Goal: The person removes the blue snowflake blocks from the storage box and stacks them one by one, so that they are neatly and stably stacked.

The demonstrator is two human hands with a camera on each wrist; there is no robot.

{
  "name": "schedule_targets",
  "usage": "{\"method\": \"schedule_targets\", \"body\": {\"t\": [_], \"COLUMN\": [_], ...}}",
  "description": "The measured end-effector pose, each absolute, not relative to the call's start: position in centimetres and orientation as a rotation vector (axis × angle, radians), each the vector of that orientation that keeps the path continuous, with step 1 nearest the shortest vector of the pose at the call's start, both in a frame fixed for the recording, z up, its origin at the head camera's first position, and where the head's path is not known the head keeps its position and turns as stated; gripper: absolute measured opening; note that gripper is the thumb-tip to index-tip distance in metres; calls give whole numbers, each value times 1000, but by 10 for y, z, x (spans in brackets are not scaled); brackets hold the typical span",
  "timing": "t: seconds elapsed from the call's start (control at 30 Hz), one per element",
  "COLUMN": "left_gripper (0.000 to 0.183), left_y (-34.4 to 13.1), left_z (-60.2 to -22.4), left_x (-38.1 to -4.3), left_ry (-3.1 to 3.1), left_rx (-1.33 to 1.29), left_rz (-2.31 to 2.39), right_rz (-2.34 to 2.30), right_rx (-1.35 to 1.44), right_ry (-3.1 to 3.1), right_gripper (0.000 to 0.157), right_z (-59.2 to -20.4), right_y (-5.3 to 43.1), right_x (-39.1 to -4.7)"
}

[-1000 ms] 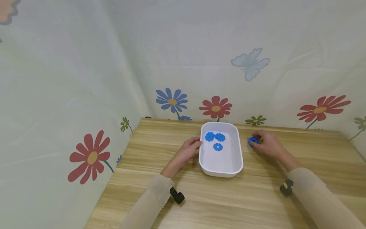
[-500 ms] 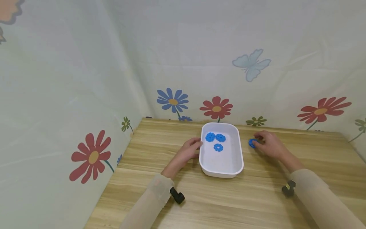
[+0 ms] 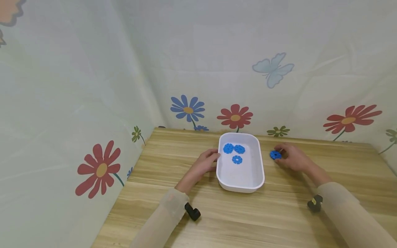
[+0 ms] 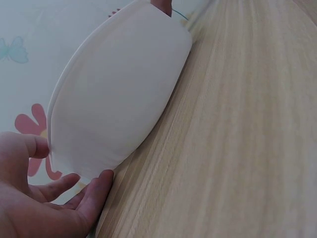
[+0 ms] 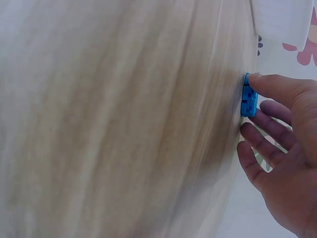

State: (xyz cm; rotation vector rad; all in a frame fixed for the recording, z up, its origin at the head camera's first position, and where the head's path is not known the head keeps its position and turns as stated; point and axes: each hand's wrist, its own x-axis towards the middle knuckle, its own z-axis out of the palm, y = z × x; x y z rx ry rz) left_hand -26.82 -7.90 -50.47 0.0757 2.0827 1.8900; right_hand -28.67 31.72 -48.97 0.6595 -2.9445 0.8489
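A white tray (image 3: pixel 240 175) stands on the table with several blue notched plastic discs (image 3: pixel 237 159) inside. My left hand (image 3: pixel 203 163) holds the tray's left side. In the left wrist view, one fingertip meets the tray's rim while the lower fingers (image 4: pixel 104 181) lie near its base. To the right of the tray, my right hand (image 3: pixel 293 158) pinches a blue notched disc piece (image 3: pixel 275 154) against the tabletop. Seen edge-on in the right wrist view, the disc piece (image 5: pixel 249 99) looks layered, like discs stacked together. Its thumb (image 5: pixel 277 87) presses one end.
The wooden table (image 3: pixel 248 220) ends at a pale curtain (image 3: pixel 211 44) printed with flowers and a butterfly, just behind the tray. Another curtain side hangs along the table's left. Each wrist bears a small black camera mount (image 3: pixel 193 212).
My right hand has shifted slightly right and the blue disc piece, tilted before, now lies flatter with more of its face showing. The left hand and tray look unmoved.
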Motion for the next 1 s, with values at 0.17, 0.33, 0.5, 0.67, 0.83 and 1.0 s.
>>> {"method": "schedule_targets", "body": {"t": [0.17,0.33,0.5,0.67,0.83,1.0], "left_gripper": [51,50,51,51,51,51], "left_y": [-79,-79,-79,-79,-80,-80], "left_z": [-505,-505,-505,-505,-505,-506], "left_x": [-268,-269,-269,-269,-268,-269], "left_ry": [2082,2088,2090,2085,2079,2077], "left_rx": [74,77,78,77,84,87], "left_rz": [1894,1893,1891,1894,1905,1908], "right_rz": [853,853,855,859,853,848], "right_rx": [676,671,664,656,654,650], "right_ry": [-2937,-2940,-2945,-2944,-2953,-2964], "right_gripper": [44,42,44,45,45,46], "right_z": [-489,-489,-491,-492,-492,-493], "right_y": [318,318,317,317,316,315], "right_x": [-288,-288,-289,-290,-293,-294]}}
